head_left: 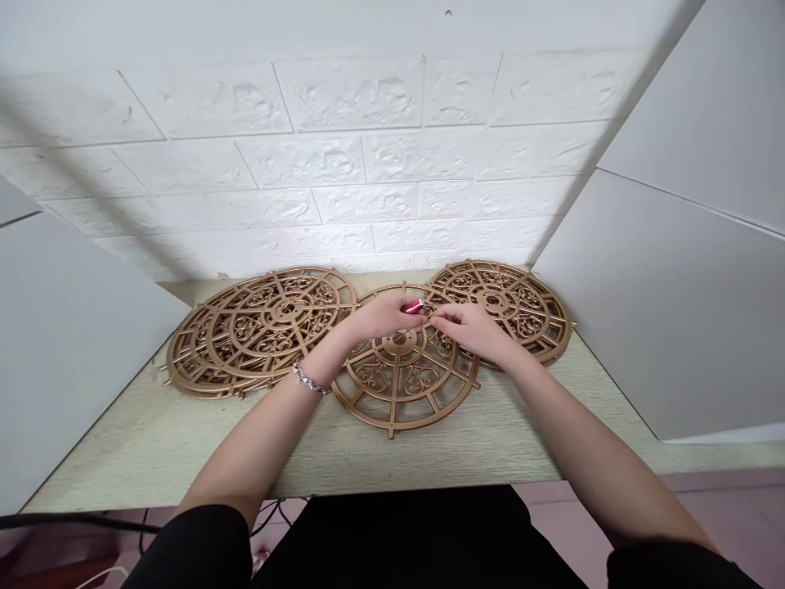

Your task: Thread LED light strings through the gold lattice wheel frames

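A round bronze openwork grille [392,409] lies flat on the table in front of me. Over its far half, my left hand [392,317] is closed around a small red and white object [415,307], whose end sticks out near the thumb. My right hand [466,324] is beside it, thumb and forefinger pinched close to the left fingertips. Whatever lies in that pinch is too small to make out. A silvery bracelet [311,380] circles my left wrist.
Stacked bronze grilles [214,388] with yellow ties lie at the left, and another stack [552,353] at the right. The pale table [368,470] meets a white brick-patterned wall [331,159]. Grey panels [680,286] stand at both sides. Black cables [79,520] hang below the front edge.
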`<state>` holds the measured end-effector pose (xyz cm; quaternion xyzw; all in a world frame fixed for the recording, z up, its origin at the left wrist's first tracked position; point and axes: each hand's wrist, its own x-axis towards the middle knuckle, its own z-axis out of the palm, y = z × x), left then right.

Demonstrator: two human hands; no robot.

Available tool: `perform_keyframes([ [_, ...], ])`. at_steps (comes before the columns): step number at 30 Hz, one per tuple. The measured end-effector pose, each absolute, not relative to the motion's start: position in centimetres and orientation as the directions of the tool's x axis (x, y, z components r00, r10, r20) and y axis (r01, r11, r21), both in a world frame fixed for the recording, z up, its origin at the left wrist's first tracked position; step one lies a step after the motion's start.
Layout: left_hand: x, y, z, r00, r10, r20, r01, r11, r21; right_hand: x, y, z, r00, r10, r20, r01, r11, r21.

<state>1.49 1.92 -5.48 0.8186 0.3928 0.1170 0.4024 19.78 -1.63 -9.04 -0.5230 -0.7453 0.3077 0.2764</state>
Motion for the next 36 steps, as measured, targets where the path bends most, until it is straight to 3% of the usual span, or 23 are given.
perform_keyframes([
  [5,1.5,1.3,-4.6,0.65,0.757,-0.058,0.547,-0.415,0.727,19.4,-1.7,-9.4,-0.322,0.934,0.152,0.373,0.273,-0.887],
  [10,1.6,0.5,-3.8,0.625,0.78,0.03,0.593,-0.499,0.632,19.2,-1.3,-9.9,-0.184,0.978,0.099,-0.027,0.095,-0.995],
  [13,1.9,-0.1,-3.5,0.617,0.782,0.091,0.644,-0.568,0.513,18.8,-1.4,-9.7,-0.158,0.987,0.015,-0.224,-0.02,-0.974],
  [20,2.7,-1.2,-3.9,0.64,0.759,0.114,0.728,-0.648,0.226,18.1,-1.7,-9.6,-0.176,0.98,-0.097,-0.488,-0.173,-0.856],
  [26,3.0,-1.2,-4.2,0.691,0.721,0.052,0.711,-0.691,0.129,18.2,-1.6,-9.8,-0.272,0.939,-0.211,-0.586,-0.336,-0.737],
  [30,2.7,-1.3,-3.3,0.709,0.706,0.003,0.686,-0.69,0.229,18.4,-1.5,-9.6,-0.325,0.905,-0.273,-0.591,-0.42,-0.689],
  [36,0.7,-1.0,-1.6,0.762,0.643,-0.071,0.478,-0.486,0.732,18.1,-1.7,-9.9,-0.433,0.856,-0.283,-0.524,-0.494,-0.694],
])
